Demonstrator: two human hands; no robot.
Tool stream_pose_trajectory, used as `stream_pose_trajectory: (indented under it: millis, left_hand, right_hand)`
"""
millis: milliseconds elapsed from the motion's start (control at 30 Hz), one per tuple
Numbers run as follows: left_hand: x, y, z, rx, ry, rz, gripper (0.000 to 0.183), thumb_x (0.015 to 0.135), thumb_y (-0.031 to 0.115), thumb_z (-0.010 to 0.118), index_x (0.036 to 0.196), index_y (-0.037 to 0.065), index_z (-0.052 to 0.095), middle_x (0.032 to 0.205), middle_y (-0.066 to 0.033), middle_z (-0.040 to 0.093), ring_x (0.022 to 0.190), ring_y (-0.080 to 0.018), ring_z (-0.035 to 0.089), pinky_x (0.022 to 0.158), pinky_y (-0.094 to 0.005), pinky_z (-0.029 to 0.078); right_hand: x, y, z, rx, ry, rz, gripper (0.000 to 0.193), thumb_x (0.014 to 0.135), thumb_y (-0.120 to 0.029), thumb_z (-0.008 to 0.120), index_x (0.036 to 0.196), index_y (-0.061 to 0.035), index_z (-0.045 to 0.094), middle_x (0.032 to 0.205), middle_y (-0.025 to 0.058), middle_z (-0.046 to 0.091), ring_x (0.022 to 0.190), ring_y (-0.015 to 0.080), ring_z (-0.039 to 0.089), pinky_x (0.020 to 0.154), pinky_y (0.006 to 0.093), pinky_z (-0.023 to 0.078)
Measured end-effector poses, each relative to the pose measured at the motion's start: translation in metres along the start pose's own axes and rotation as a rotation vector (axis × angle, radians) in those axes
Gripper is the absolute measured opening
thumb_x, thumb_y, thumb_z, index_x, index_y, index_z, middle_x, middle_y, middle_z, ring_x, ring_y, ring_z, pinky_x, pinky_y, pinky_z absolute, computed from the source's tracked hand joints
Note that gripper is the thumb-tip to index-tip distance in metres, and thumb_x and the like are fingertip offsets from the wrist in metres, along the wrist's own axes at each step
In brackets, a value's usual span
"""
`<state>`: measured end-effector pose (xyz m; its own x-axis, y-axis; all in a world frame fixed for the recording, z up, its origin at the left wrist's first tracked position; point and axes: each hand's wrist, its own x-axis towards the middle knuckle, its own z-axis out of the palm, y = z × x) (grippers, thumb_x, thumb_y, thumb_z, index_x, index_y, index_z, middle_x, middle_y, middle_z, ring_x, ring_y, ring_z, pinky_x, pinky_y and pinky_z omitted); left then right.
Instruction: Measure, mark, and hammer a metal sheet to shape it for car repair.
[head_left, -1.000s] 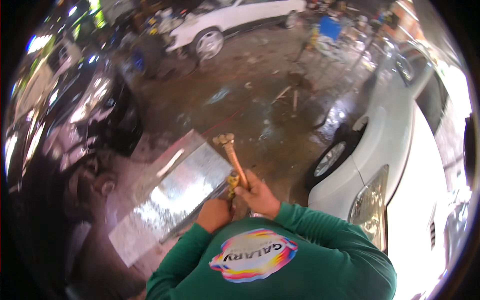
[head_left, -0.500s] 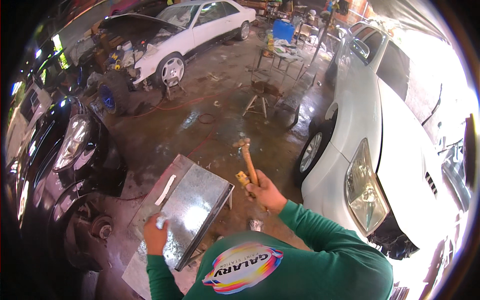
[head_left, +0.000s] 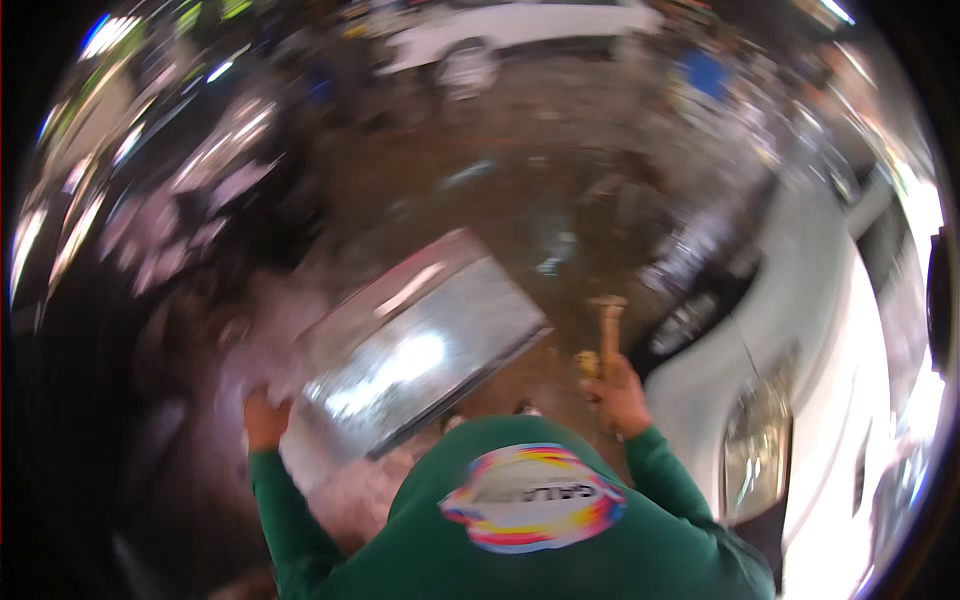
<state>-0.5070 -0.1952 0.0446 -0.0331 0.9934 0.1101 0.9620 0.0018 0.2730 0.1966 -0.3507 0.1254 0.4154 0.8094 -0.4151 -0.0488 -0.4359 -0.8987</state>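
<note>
My right hand [head_left: 622,402] is wrapped round the wooden handle of a hammer [head_left: 609,330], its head pointing up and away from me. A small yellow item [head_left: 588,364] sticks out beside the handle from the same hand; its kind is too blurred to tell. My left hand [head_left: 266,418] is by the near left corner of a shiny metal sheet [head_left: 470,320], its fingers smeared by motion. Whether it touches the sheet I cannot tell. The sheet lies tilted on a flat surface in front of me, with a white strip [head_left: 410,290] along its far side.
A white car [head_left: 830,330] with a headlight [head_left: 757,450] stands close on my right. Dark car parts [head_left: 180,250] fill the left side, blurred. Another white car [head_left: 520,28] and a blue container [head_left: 704,75] are at the back, beyond the wet floor [head_left: 470,200].
The view has swung left and blurred. My left hand has come off the middle of the sheet to its left corner. My right hand still holds the hammer, now farther from the sheet.
</note>
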Motion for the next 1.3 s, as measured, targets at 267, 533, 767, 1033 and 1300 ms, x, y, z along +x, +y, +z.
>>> stream_pose_trajectory:
  millis: [267,533,767,1033,1300]
  left_hand:
    - [-0.064,-0.032,-0.045,-0.194,-0.17,-0.812,0.088,0.092,0.05,0.088,0.153,-0.007,0.062,0.154,-0.0307,0.066,0.145,-0.0446,0.063,0.122,-0.0513,0.049]
    - [-0.125,-0.063,-0.018,-0.524,0.072,-0.988,0.088,0.093,0.038,0.09,0.16,-0.007,0.056,0.152,-0.0296,0.068,0.141,-0.0411,0.066,0.117,-0.0472,0.053]
    - [-0.118,-0.068,-0.018,-0.608,0.001,-0.911,0.08,0.094,0.036,0.089,0.156,-0.006,0.061,0.146,-0.0286,0.071,0.131,-0.0363,0.07,0.108,-0.042,0.055]
    - [-0.099,-0.044,-0.009,-0.071,0.15,-0.672,0.071,0.091,0.031,0.089,0.151,-0.001,0.065,0.147,-0.0299,0.068,0.138,-0.0477,0.062,0.118,-0.0522,0.051]
    - [-0.005,0.096,0.009,-0.272,0.082,-0.036,0.064,0.089,0.021,0.088,0.145,-0.001,0.067,0.146,-0.0289,0.067,0.138,-0.0492,0.061,0.118,-0.0538,0.049]
  right_hand:
    - [0.036,0.002,0.0,-0.057,-0.094,-0.053,0.027,0.101,-0.005,0.076,0.121,-0.0066,0.058,0.089,0.0036,0.065,0.064,0.0144,0.065,0.055,0.0314,0.057]
    - [0.073,-0.022,0.041,-0.033,-0.157,-0.072,0.024,0.107,-0.014,0.077,0.124,-0.0076,0.06,0.095,0.0027,0.066,0.074,0.0141,0.068,0.064,0.0298,0.061]
    - [0.098,-0.029,0.058,0.005,-0.185,-0.128,0.023,0.106,-0.011,0.078,0.12,-0.004,0.061,0.095,0.0036,0.067,0.073,0.0156,0.069,0.064,0.0312,0.061]
    - [0.083,-0.029,0.059,0.01,-0.154,-0.066,0.018,0.106,-0.003,0.073,0.12,-0.0026,0.062,0.096,0.0062,0.068,0.071,0.0159,0.069,0.062,0.0317,0.06]
    - [0.061,-0.014,0.039,0.02,-0.08,-0.033,0.018,0.103,-0.002,0.074,0.116,-0.002,0.061,0.097,0.0063,0.069,0.072,0.0168,0.071,0.062,0.0331,0.061]
